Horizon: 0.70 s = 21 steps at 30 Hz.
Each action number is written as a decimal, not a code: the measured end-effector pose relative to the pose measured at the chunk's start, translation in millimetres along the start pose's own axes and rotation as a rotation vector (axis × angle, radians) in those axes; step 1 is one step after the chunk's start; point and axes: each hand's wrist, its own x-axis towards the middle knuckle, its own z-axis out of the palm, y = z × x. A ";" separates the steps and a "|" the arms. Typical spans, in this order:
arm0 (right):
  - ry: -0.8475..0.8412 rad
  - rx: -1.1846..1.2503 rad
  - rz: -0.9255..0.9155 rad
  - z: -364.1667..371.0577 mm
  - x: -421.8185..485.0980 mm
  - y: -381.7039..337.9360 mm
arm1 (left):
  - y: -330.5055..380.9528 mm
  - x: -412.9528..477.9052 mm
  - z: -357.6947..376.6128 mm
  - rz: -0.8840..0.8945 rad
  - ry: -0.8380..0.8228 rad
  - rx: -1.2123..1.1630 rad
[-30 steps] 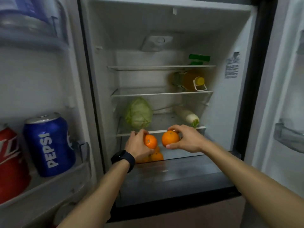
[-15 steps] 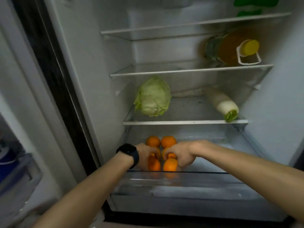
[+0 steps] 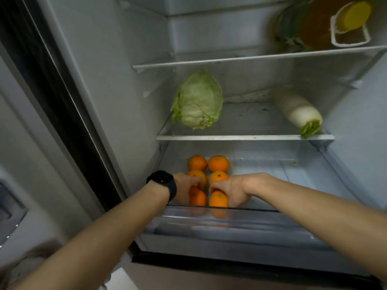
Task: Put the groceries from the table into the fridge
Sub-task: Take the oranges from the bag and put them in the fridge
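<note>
- Standing open, the fridge (image 3: 109,59) fills the view, its glass shelf (image 3: 240,138) bearing a cabbage (image 3: 198,100) at left and a radish (image 3: 297,109) at right.
- Below, the clear drawer (image 3: 272,210) holds six oranges (image 3: 218,163) in two rows.
- Left hand (image 3: 183,190), watch (image 3: 162,181) on its wrist, grips the near left orange (image 3: 198,199); right hand (image 3: 233,189) grips the near right orange (image 3: 217,200).

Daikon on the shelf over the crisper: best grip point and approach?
Wrap the thick white body of the daikon just behind its green stub, crosswise. Come from the front: it lies flat, stub toward the front edge of its shelf, with the right wall close and the upper shelf probably limiting a top-down reach.
</note>
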 end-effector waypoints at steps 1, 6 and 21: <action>0.002 -0.005 0.004 -1.4 -1.1 -0.6 | 0.0 -0.4 -0.1 -0.003 -0.003 0.001; 0.083 0.279 0.032 -16.8 -20.3 4.0 | -1.9 -10.5 -13.9 -0.008 0.019 -0.024; 1.397 0.484 0.135 67.3 -143.5 -28.7 | 33.4 -110.5 9.7 0.080 1.037 -0.266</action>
